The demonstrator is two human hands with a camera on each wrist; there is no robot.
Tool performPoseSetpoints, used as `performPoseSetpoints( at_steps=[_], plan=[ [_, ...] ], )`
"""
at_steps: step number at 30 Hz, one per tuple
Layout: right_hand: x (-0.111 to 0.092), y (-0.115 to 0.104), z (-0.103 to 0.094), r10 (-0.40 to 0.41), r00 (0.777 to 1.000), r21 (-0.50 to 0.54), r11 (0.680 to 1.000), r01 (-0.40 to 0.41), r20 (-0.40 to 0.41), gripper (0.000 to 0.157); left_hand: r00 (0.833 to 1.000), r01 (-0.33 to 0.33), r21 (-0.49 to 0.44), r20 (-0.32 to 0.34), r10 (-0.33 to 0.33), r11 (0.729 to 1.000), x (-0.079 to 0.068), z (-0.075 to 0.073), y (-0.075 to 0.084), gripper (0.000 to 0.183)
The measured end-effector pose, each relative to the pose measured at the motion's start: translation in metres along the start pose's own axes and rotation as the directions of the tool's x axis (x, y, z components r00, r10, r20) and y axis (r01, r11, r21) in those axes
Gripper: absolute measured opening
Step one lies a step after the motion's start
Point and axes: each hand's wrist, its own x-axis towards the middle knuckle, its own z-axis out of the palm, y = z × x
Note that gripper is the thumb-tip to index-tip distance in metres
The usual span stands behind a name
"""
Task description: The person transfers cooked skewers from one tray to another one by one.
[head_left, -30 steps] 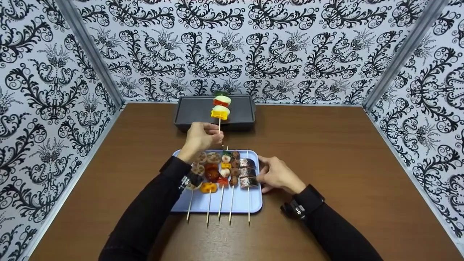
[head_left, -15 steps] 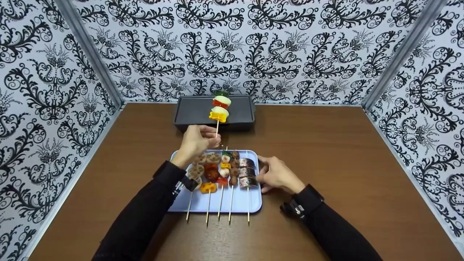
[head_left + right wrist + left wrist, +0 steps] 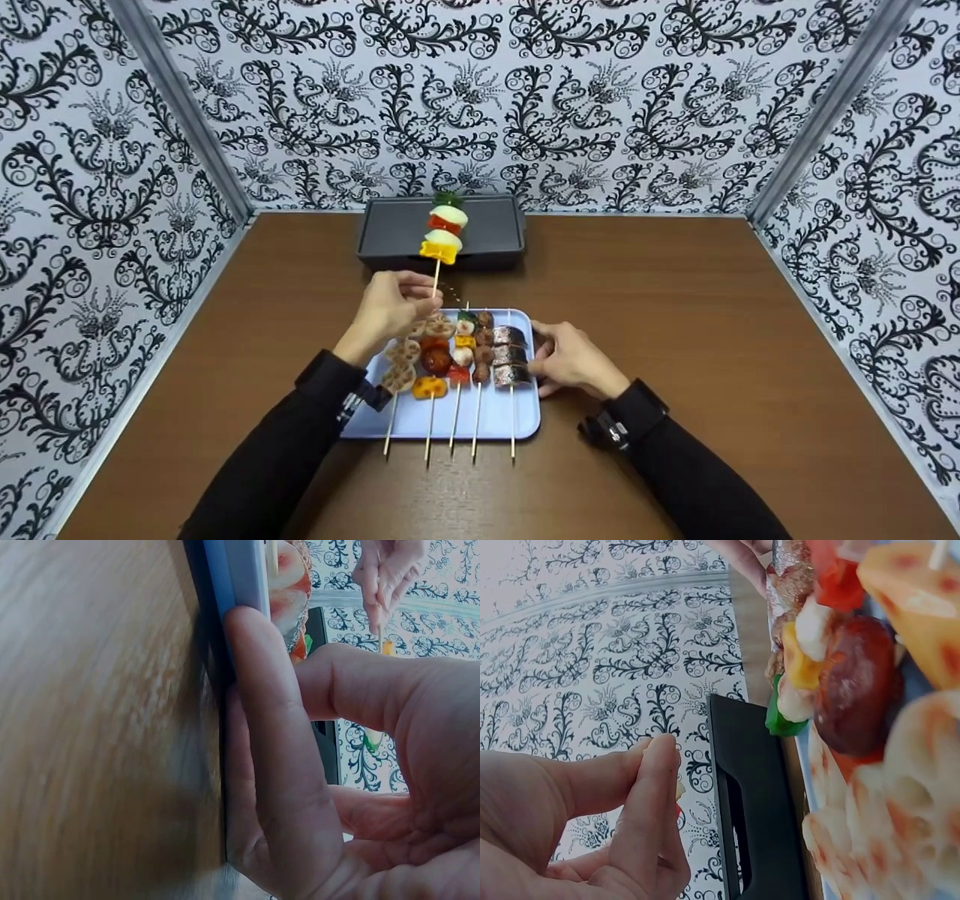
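Observation:
My left hand (image 3: 386,309) pinches the stick of a vegetable skewer (image 3: 442,238) between thumb and fingers. The skewer stands nearly upright, with yellow, white, red and green pieces, above the far edge of a pale blue tray (image 3: 487,421). In the left wrist view the fingers hide most of that skewer. On the tray lie several more skewers: lotus root slices (image 3: 401,364), a brown and orange one (image 3: 435,360), small mixed vegetables (image 3: 463,357), meatballs (image 3: 484,352) and fish pieces (image 3: 511,356). At the tray's right rim, my right hand (image 3: 576,358) grips the edge, beside the fish.
Behind the tray, a dark grey rectangular grill pan (image 3: 487,223) sits near the back wall. Stick ends overhang the tray's front rim. Patterned panels (image 3: 600,112) enclose the brown wooden table (image 3: 675,315) at the back and both sides.
My left hand has moved slightly left and toward me with the vegetable skewer, which now leans a little. The right hand keeps its grip on the tray, which has hardly moved.

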Motion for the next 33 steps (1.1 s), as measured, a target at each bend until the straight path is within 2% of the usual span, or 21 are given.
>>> performPoseSetpoints(
  at_steps=[6,13,28,33],
  plan=[
    [0.000,0.000,0.000,-0.001,1.000,-0.008,1.000,0.001,-0.004,0.096,0.999,-0.020,0.059,-0.034,0.022,0.998,-0.006,-0.010,-0.006,0.036],
    [-0.002,-0.001,0.000,-0.011,1.000,-0.019,1.000,0.011,-0.008,0.095,1.000,-0.012,0.040,-0.028,0.013,0.999,-0.017,-0.017,-0.011,0.038],
    [0.000,-0.001,0.000,-0.003,1.000,-0.006,1.000,0.003,0.005,0.094,0.999,-0.019,0.083,-0.043,0.023,0.996,-0.043,-0.034,-0.026,0.037],
    [0.000,-0.002,-0.001,-0.009,1.000,-0.011,1.000,0.009,0.004,0.094,0.999,-0.019,0.069,-0.040,0.022,0.997,-0.051,-0.037,-0.031,0.037]
  ],
)
